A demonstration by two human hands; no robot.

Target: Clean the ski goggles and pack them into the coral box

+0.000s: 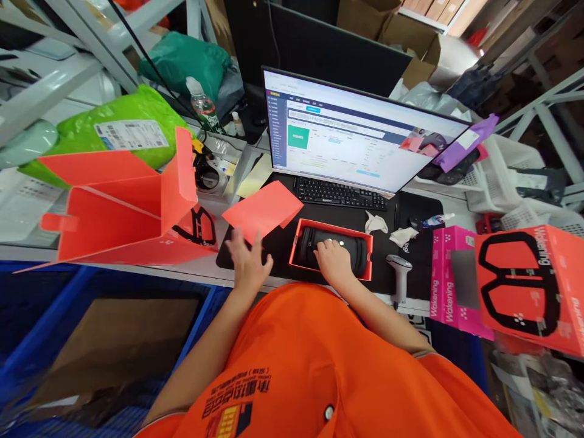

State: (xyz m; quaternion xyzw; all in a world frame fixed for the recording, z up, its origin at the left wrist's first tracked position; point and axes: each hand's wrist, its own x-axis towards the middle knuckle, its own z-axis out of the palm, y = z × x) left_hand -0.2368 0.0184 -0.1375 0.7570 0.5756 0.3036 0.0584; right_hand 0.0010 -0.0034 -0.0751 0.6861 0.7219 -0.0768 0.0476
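My left hand (249, 261) has its fingers spread at the near edge of a coral card piece (264, 210) on the desk; I cannot tell whether they touch it. In front of me lies a shallow red-orange box (332, 226) with a black padded item (358, 246) inside, perhaps a case or massager. Over the middle of that item my right hand (336, 261) is closed, fingers together and bent against it. To the left, a larger coral carton (114, 213) stands with its flaps open.
A monitor (365, 131) and keyboard (340, 193) stand behind the box. A barcode scanner (400, 277) and crumpled tissues (376, 222) lie to the right, before pink and coral cartons (520, 280). Far left are a green parcel (123, 128) and a bottle (203, 103). Blue bins (201, 322) sit below.
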